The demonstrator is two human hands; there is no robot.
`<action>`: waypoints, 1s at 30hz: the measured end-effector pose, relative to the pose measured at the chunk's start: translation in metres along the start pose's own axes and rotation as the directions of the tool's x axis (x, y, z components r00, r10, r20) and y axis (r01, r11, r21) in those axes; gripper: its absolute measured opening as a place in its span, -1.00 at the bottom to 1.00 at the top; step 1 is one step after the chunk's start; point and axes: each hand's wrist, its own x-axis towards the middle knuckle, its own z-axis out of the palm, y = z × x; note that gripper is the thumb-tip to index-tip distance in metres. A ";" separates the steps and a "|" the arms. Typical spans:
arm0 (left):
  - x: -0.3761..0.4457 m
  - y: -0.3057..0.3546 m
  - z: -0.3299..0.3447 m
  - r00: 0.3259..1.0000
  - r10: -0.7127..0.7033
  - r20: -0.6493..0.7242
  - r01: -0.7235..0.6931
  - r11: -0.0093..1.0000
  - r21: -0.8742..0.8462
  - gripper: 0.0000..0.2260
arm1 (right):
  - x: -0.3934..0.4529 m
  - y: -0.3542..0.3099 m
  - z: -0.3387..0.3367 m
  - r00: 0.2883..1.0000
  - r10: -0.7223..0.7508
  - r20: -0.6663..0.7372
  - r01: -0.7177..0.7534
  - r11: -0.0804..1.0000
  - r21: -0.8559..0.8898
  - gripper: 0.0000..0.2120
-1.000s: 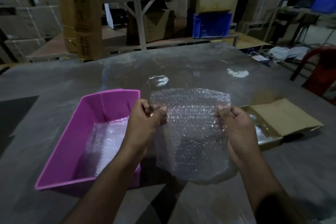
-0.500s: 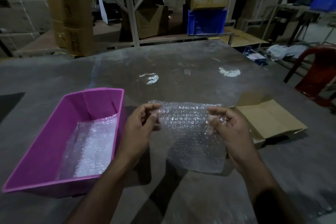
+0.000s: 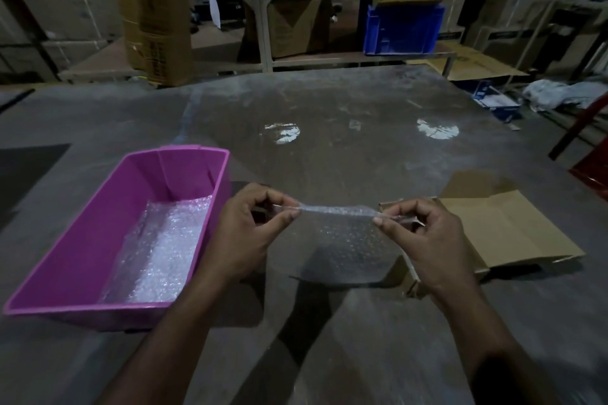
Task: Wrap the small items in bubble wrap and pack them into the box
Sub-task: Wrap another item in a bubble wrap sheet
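Since the earlier frames the bubble wrap sheet point(image 3: 345, 240) has dropped from upright to nearly flat, its top edge now a thin stretched strip at centre frame. The left hand point(image 3: 245, 233) and right hand point(image 3: 424, 240) each pinch one end of that edge between thumb and curled fingers. The sheet is clear, dimpled and limp, hanging just above the grey table point(image 3: 329, 148). Left of it, a glossy pink plastic bin point(image 3: 79, 240) holds more crinkled wrap; at right lies an open brown cardboard box point(image 3: 513, 233).
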 end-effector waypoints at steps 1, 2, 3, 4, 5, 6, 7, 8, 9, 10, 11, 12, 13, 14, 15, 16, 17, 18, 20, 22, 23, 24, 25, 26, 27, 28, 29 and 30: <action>0.001 -0.001 -0.001 1.000 0.010 -0.006 -0.010 1.000 0.023 -0.92 | 0.002 0.001 -0.001 1.000 -0.023 0.013 0.023 0.999 -0.039 -0.87; 0.002 -0.002 -0.002 1.000 0.017 -0.004 -0.017 0.999 0.040 -0.92 | 0.004 0.002 -0.002 0.999 -0.041 0.030 0.043 0.998 -0.051 -0.87; 0.003 -0.002 -0.003 1.000 0.017 0.009 -0.018 0.999 0.050 -0.93 | 0.006 0.003 -0.003 0.997 -0.053 0.052 0.055 0.998 -0.038 -0.87; 0.004 -0.003 -0.003 0.999 0.009 0.032 -0.010 0.999 0.042 -0.94 | 0.008 0.004 -0.003 0.996 -0.058 0.070 0.059 0.998 -0.013 -0.87; 0.005 -0.003 -0.003 0.998 -0.004 0.058 0.003 1.000 0.013 -0.96 | 0.010 0.005 -0.003 0.995 -0.056 0.083 0.054 0.998 0.022 -0.86; 0.005 -0.003 -0.003 0.996 -0.017 0.085 0.019 0.999 -0.033 -0.99 | 0.011 0.004 -0.003 0.995 -0.043 0.088 0.038 0.998 0.055 -0.84; 0.005 -0.003 -0.003 0.994 -0.027 0.103 0.035 0.997 -0.073 -0.97 | 0.012 0.004 -0.002 0.995 -0.026 0.093 0.019 0.997 0.079 -0.82; 0.005 -0.003 -0.002 0.993 -0.036 0.110 0.048 0.993 -0.106 -0.94 | 0.013 0.005 -0.001 0.995 -0.017 0.093 0.009 0.997 0.082 -0.82; 0.005 -0.004 -0.002 0.993 -0.047 0.113 0.062 0.989 -0.131 -0.92 | 0.013 0.006 -0.001 0.996 -0.018 0.089 0.013 0.998 0.055 -0.82; 0.005 -0.005 -0.003 0.992 -0.060 0.110 0.076 0.985 -0.153 -0.91 | 0.015 0.006 -0.001 0.997 -0.022 0.080 0.021 1.000 0.005 -0.82; 0.004 -0.006 -0.003 0.992 -0.072 0.108 0.090 0.981 -0.173 -0.91 | 0.016 0.007 -0.001 0.997 -0.028 0.074 0.030 0.999 -0.034 -0.81; 0.005 -0.007 -0.003 0.991 -0.083 0.103 0.102 0.976 -0.194 -0.89 | 0.017 0.007 -0.001 0.997 -0.032 0.076 0.035 0.999 -0.041 -0.80; 0.005 -0.008 -0.002 0.991 -0.087 0.098 0.107 0.970 -0.220 -0.88 | 0.018 0.007 -0.001 0.996 -0.031 0.086 0.033 0.999 -0.016 -0.80; 0.006 -0.008 -0.001 0.992 -0.085 0.092 0.106 0.963 -0.249 -0.86 | 0.019 0.007 0.001 0.995 -0.020 0.097 0.018 1.000 0.026 -0.80; 0.007 -0.008 0.000 0.993 -0.080 0.085 0.100 0.957 -0.272 -0.84 | 0.019 0.006 0.003 0.995 -0.005 0.104 -0.002 0.998 0.066 -0.79; 0.008 -0.009 0.001 0.994 -0.075 0.077 0.094 0.955 -0.281 -0.80 | 0.019 0.006 0.005 0.995 0.003 0.100 -0.012 0.996 0.093 -0.79; 0.008 -0.009 0.001 0.995 -0.072 0.068 0.088 0.955 -0.285 -0.78 | 0.018 0.006 0.007 0.996 0.005 0.094 -0.016 0.993 0.113 -0.81; 0.009 -0.009 0.001 0.996 -0.069 0.060 0.083 0.955 -0.286 -0.76 | 0.018 0.007 0.009 0.996 0.013 0.091 -0.025 0.990 0.135 -0.85; 0.010 -0.010 0.000 0.996 -0.058 0.064 0.074 0.954 -0.290 -0.77 | 0.018 0.011 0.011 0.994 0.040 0.097 -0.056 0.984 0.169 -0.91; 0.012 -0.010 -0.001 0.994 -0.050 0.097 0.076 0.957 -0.280 -0.81 | 0.020 0.013 0.012 0.994 0.046 0.098 -0.062 0.985 0.160 -0.83; 0.012 -0.009 -0.002 0.991 -0.048 0.121 0.079 0.959 -0.272 -0.82 | 0.020 0.014 0.012 0.994 0.041 0.102 -0.057 0.987 0.153 -0.80; 0.012 -0.010 -0.002 0.988 -0.047 0.144 0.083 0.964 -0.255 -0.79 | 0.021 0.013 0.012 0.993 0.044 0.109 -0.060 0.987 0.148 -0.77; 0.011 -0.010 -0.002 0.985 -0.049 0.164 0.088 0.967 -0.238 -0.73 | 0.022 0.013 0.012 0.991 0.050 0.120 -0.068 0.987 0.147 -0.73; 0.011 -0.009 -0.003 0.983 -0.058 0.174 0.096 0.971 -0.219 -0.70 | 0.022 0.012 0.011 0.989 0.062 0.137 -0.084 0.984 0.158 -0.72; 0.010 -0.009 -0.003 0.982 -0.072 0.175 0.110 0.971 -0.213 -0.69 | 0.022 0.012 0.011 0.985 0.075 0.157 -0.102 0.980 0.172 -0.73; 0.010 -0.009 -0.003 0.982 -0.091 0.168 0.126 0.969 -0.213 -0.69 | 0.023 0.011 0.009 0.980 0.090 0.177 -0.123 0.975 0.184 -0.77; 0.010 -0.010 -0.003 0.981 -0.108 0.164 0.142 0.966 -0.216 -0.71 | 0.023 0.012 0.007 0.975 0.095 0.202 -0.134 0.972 0.191 -0.83; 0.010 -0.010 -0.003 0.979 -0.121 0.165 0.156 0.963 -0.222 -0.74 | 0.022 0.010 0.006 0.968 0.098 0.231 -0.146 0.968 0.203 -0.85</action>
